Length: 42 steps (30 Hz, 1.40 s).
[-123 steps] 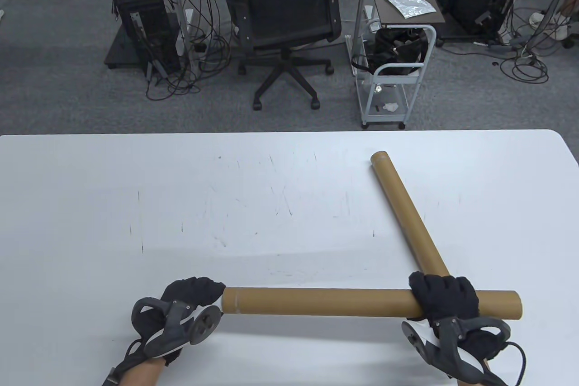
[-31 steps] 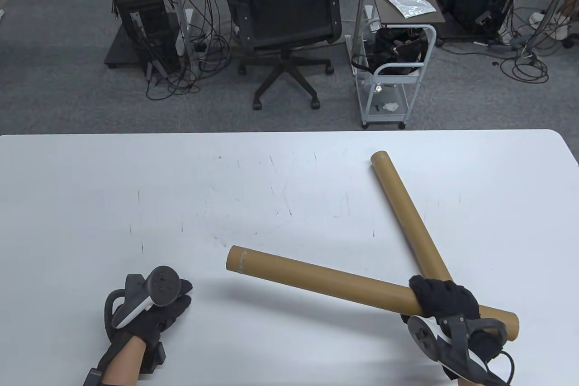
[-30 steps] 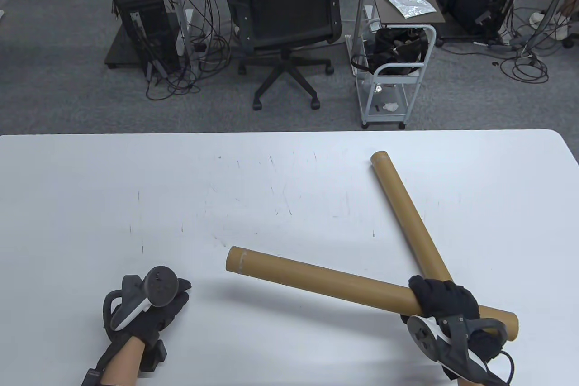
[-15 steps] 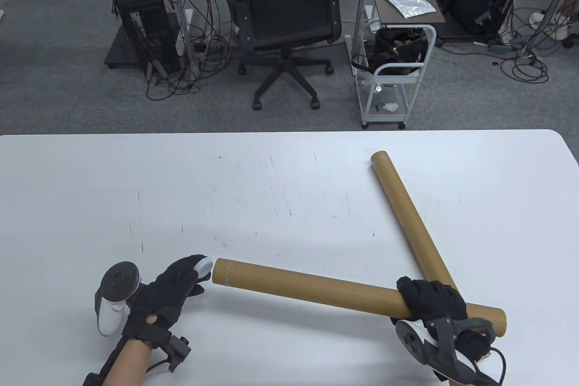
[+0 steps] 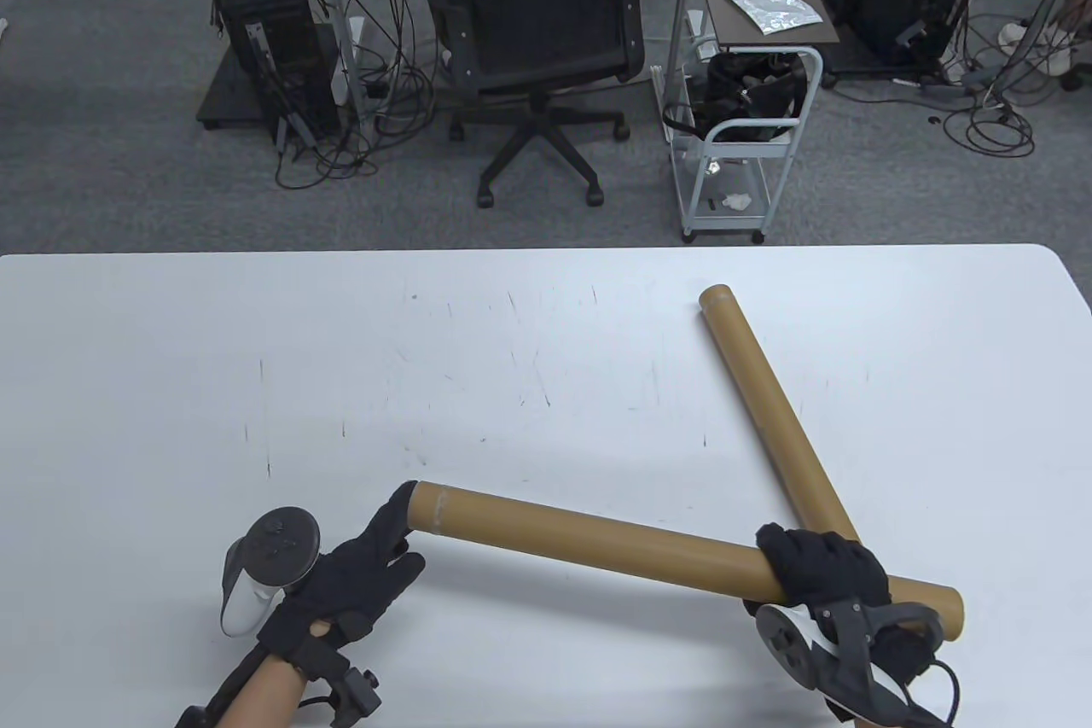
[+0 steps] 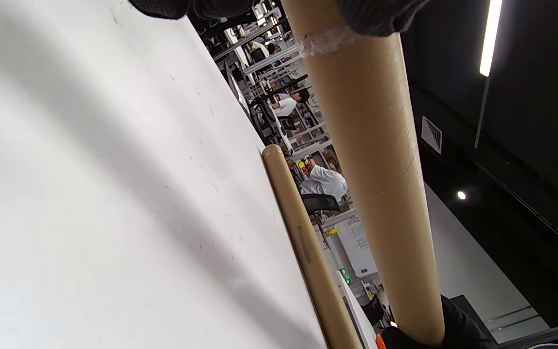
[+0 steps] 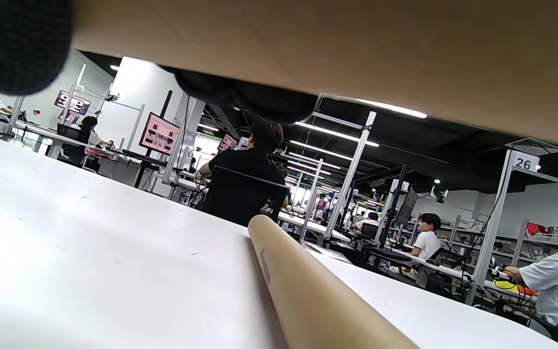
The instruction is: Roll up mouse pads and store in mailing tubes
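My right hand [image 5: 819, 570] grips a brown mailing tube [image 5: 597, 540] near its right end and holds it slanted above the white table [image 5: 256, 352]. My left hand [image 5: 405, 532] holds the tube's left end, with fingers [image 6: 380, 14] on both sides of it in the left wrist view. No cap shows there. A second mailing tube [image 5: 759, 395] lies on the table at the right, running under the held one. It also shows in the left wrist view [image 6: 303, 242] and the right wrist view [image 7: 308, 300]. No mouse pad is visible.
Beyond the table's far edge stand an office chair [image 5: 537, 37] and a small white cart [image 5: 742, 148] on the carpet. The table's right edge curves off near the second tube's far end.
My left hand brought a white cap to the tube's left end, then closed over that end, and the cap is out of sight. The right hand shifted the tube slightly left.
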Each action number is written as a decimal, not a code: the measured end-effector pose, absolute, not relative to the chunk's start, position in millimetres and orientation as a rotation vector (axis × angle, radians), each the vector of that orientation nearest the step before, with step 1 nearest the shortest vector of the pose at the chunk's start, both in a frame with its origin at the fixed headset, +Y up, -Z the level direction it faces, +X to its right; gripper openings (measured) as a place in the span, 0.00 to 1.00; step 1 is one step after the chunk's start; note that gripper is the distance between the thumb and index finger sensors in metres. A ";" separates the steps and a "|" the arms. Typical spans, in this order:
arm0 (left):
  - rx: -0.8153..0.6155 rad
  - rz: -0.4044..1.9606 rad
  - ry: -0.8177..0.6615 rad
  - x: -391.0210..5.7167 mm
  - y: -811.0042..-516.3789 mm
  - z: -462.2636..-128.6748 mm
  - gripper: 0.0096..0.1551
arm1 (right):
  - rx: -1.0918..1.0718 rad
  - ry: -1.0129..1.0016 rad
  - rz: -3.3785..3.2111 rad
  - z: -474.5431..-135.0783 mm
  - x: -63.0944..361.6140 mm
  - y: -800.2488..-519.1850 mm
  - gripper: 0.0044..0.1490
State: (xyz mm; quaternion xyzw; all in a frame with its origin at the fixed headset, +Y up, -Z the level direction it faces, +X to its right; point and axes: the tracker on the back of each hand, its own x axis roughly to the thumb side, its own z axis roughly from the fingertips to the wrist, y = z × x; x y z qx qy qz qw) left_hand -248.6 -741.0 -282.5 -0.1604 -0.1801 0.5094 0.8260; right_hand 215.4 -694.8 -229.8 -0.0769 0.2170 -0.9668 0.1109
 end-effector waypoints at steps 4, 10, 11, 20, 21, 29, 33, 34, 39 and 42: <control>-0.286 0.941 -0.353 -247.7 -736.8 -282.7 0.51 | -0.205 0.615 -2.844 -234.3 214.8 -695.2 0.44; 0.083 0.021 -0.293 -241.6 -721.2 -268.6 0.56 | 0.032 0.513 -2.914 -248.8 247.0 -686.8 0.45; 0.107 -0.023 -0.289 -239.5 -720.9 -267.5 0.55 | 0.093 0.484 -2.934 -254.0 256.6 -685.8 0.45; 0.147 -0.080 -0.249 -242.9 -725.1 -270.4 0.47 | 0.770 0.101 -3.050 -291.7 361.3 -691.0 0.51; 0.142 -0.082 -0.246 -243.5 -725.9 -271.2 0.47 | 0.790 0.073 -3.065 -293.2 365.0 -691.9 0.52; 0.173 -0.136 -0.219 -250.2 -727.9 -272.0 0.50 | 1.034 -0.244 -3.149 -319.2 412.1 -727.8 0.53; 0.140 -0.167 -0.221 -248.6 -735.2 -275.3 0.48 | 1.044 -0.321 -3.191 -333.6 418.2 -741.3 0.53; 0.136 -0.181 -0.216 -248.1 -736.9 -276.5 0.47 | 1.029 -0.344 -3.208 -337.1 419.3 -744.1 0.53; 0.099 -0.253 -0.218 -240.0 -747.0 -281.4 0.43 | 0.976 -0.419 -3.267 -348.2 424.1 -753.3 0.52; 0.101 -0.277 -0.224 -238.5 -747.9 -282.2 0.43 | 0.960 -0.421 -3.231 -349.9 425.4 -754.6 0.52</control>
